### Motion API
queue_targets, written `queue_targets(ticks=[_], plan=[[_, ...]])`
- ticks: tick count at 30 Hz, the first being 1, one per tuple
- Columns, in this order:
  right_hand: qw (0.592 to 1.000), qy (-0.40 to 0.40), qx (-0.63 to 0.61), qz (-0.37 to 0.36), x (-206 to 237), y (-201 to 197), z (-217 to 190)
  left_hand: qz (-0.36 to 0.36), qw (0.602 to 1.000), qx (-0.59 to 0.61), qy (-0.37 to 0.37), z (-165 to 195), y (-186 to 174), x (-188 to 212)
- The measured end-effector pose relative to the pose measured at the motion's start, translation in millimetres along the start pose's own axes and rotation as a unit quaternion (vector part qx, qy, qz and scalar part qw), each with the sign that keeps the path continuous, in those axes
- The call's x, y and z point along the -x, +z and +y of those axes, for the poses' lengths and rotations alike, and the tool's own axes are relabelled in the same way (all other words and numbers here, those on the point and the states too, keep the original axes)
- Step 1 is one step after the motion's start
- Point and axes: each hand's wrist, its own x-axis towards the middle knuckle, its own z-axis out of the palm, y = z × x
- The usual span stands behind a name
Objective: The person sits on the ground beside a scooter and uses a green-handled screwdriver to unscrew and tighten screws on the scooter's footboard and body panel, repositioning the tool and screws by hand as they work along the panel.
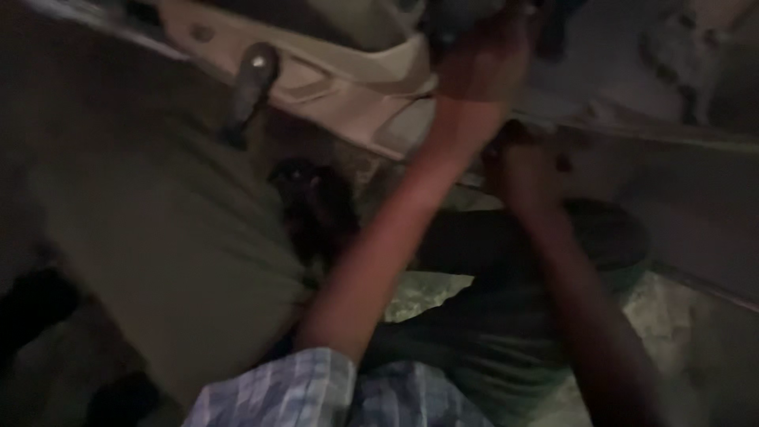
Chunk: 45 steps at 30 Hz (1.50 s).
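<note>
1. The left hand (492, 55) is reaching up to the top of the view, its fingers curling around a dark part (458, 20) set against a pale moulded panel (356, 87). The picture is too dim and blurred to tell what the part is or how tightly the hand is closing on it.
2. The right hand (526, 170) is sitting lower and a little to the right, just below the left wrist, and is pressing against the lower edge of the same panel. Whether it is holding anything, or how far it is opening, cannot be told.
3. The panel is slanting across the upper middle of the view, from the top left down towards the centre.
4. A dark lever (249, 87) with a rounded head is lying across the left part of the panel, pointing down and left.
5. Both forearms are crossing the middle of the view, the left one running up from a blue checked sleeve (277, 391) at the bottom edge.
6. A wide grey-green surface (158, 229) is filling the left side.
7. A dark round tub (617, 237) is sitting behind the right forearm, on the right.
8. A pale crumpled scrap (423, 292) is lying between the two forearms.
</note>
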Motion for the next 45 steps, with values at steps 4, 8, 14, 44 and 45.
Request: queue_targets(ticks=[4,8,14,44,45], plan=[[0.995,-0.089,0.035,-0.007,2.3,19.3,20.1,-0.067,0.997,-0.011,-0.040,5.4,-2.3,1.0],[0.998,-0.057,0.002,-0.028,8.0,-2.6,-4.8,-0.033,0.997,-0.069,-0.013,2.8,1.5,-8.3],[0.985,0.011,-0.175,-0.004,30.6,-102.2,-51.0,-0.067,0.997,-0.043,-0.008,-1.9,-5.0,-1.8],[0.716,0.116,-0.677,0.125,-94.3,-97.5,4.3,0.016,0.997,-0.079,-0.002,8.2,-14.7,-13.7],[0.703,0.124,-0.691,0.116,-93.6,-98.7,4.4,0.009,0.997,-0.081,-0.004,8.7,-15.6,-14.5]])
